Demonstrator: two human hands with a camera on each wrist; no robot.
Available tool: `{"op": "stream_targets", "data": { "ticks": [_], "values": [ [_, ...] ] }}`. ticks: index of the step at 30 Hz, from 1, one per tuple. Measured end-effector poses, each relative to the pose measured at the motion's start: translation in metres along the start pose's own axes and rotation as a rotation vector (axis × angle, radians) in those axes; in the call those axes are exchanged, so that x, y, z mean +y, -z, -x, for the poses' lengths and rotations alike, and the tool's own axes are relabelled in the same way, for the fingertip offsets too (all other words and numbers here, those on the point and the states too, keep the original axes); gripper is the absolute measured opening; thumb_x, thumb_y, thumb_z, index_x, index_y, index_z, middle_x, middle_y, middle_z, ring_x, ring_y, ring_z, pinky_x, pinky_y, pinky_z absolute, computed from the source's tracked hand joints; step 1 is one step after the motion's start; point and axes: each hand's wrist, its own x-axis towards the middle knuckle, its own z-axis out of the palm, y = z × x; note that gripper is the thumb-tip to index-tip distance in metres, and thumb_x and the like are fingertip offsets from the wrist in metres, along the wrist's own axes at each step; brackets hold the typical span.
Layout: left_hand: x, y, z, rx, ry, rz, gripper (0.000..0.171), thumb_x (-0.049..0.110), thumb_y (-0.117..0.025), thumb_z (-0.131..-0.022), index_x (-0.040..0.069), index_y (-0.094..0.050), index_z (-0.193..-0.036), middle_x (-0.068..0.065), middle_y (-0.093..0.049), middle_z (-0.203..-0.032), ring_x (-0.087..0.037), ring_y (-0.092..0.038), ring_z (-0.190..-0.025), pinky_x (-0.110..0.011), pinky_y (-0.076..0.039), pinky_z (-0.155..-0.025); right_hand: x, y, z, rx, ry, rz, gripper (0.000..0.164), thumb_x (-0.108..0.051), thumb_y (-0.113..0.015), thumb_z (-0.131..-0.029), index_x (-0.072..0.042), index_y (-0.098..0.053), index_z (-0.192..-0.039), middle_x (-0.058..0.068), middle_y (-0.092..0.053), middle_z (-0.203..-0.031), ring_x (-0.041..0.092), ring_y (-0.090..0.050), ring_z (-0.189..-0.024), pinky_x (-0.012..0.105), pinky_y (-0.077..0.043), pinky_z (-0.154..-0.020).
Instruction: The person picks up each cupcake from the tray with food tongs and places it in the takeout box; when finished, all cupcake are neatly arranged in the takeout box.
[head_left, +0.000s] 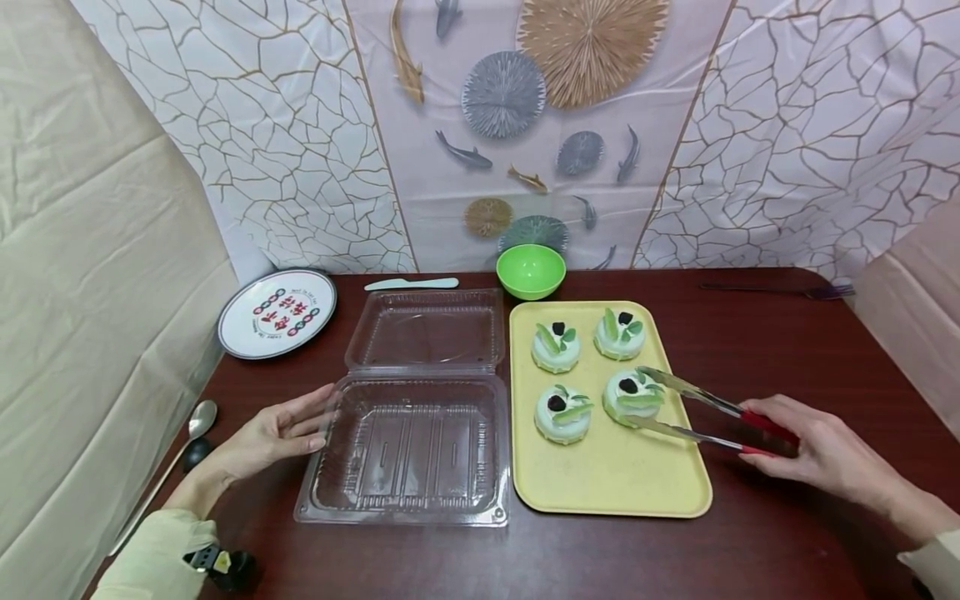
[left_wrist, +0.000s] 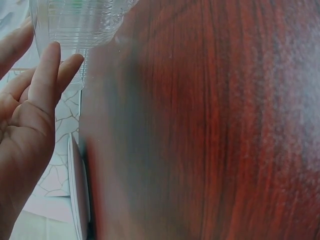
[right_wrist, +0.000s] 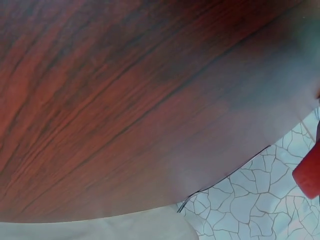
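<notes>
Four small cakes [head_left: 557,360] are placed on the yellow tray [head_left: 607,487], in two rows of two. At the right of the tray, the tongs [head_left: 693,392] are held by the right hand [head_left: 817,442], with the red handles gripped by its fingers and thumb. Their arms are extended over the tray's right rim and spread apart around the nearer right cake [head_left: 636,408]; whether it is touched cannot be told. Just beside the tray, at its left, a clear container [head_left: 420,450] is laid with its lid [head_left: 427,325] opened. At the container's edge away from the tray, the left hand [head_left: 277,433] is placed, with fingers extended. Behind the tray, a green bowl [head_left: 531,271] is set.
</notes>
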Motion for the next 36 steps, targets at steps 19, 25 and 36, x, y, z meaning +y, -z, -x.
{"op": "stream_targets", "data": {
  "ticks": [19,25,36],
  "values": [
    [0.001,0.000,-0.001,0.014,0.017,-0.019,0.074,-0.007,-0.051,-0.096,-0.006,-0.006,-0.154,0.026,-0.040,-0.148,0.007,-0.047,-0.132,-0.016,-0.048,-0.098,-0.002,0.020,0.004,-0.002,-0.013,0.095,0.067,-0.007,-0.093,-0.043,-0.007,-0.067,-0.105,-0.018,-0.055,-0.100,-0.016,-0.039,-0.065,0.003,-0.033,-0.059],
    [0.000,0.000,0.000,0.014,0.013,-0.017,0.074,-0.007,-0.052,-0.096,-0.007,-0.005,-0.153,0.026,-0.041,-0.148,0.007,-0.047,-0.131,-0.016,-0.048,-0.098,0.000,0.018,0.004,0.000,-0.010,0.100,0.066,-0.011,-0.094,-0.042,-0.009,-0.068,-0.103,-0.015,-0.057,-0.096,-0.015,-0.041,-0.070,0.007,-0.036,-0.059],
    [-0.001,-0.001,-0.001,0.002,-0.004,0.013,0.074,-0.009,-0.051,-0.095,-0.008,-0.004,-0.153,0.025,-0.043,-0.147,0.006,-0.048,-0.131,-0.016,-0.048,-0.098,-0.002,0.016,0.002,-0.035,-0.034,0.090,0.065,-0.013,-0.094,-0.045,-0.010,-0.067,-0.104,-0.012,-0.058,-0.094,-0.012,-0.038,-0.065,0.004,-0.030,-0.059]
  ]
}}
